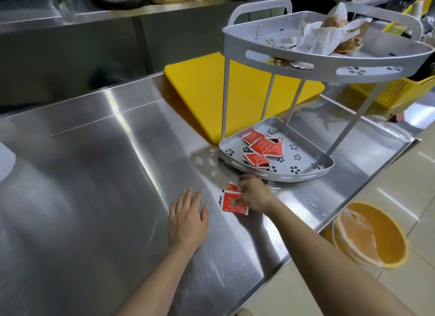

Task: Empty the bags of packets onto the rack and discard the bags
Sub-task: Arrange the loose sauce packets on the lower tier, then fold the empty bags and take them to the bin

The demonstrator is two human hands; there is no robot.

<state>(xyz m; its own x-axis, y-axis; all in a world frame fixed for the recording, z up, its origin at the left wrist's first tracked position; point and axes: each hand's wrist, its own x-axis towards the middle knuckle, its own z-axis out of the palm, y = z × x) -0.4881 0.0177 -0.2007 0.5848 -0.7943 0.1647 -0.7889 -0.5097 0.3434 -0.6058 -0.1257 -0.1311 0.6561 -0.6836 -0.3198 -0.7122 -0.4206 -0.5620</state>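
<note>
A grey two-tier rack (313, 172) stands on the steel counter. Its lower tray holds several red packets (262, 148). Its upper tray (237, 44) holds clear bags of brown packets (329, 33). A few more red packets (231, 203) lie on the counter just in front of the rack. My right hand (255, 194) rests on them, with fingers pinching the top packets. My left hand (187, 218) lies flat on the counter to their left, fingers spread, holding nothing.
A yellow cutting board (200, 92) lies behind the rack. A yellow basket (395, 92) stands at the right. An orange bin (386, 233) with a clear bag in it stands on the floor past the counter's right edge. A shelf runs along the back.
</note>
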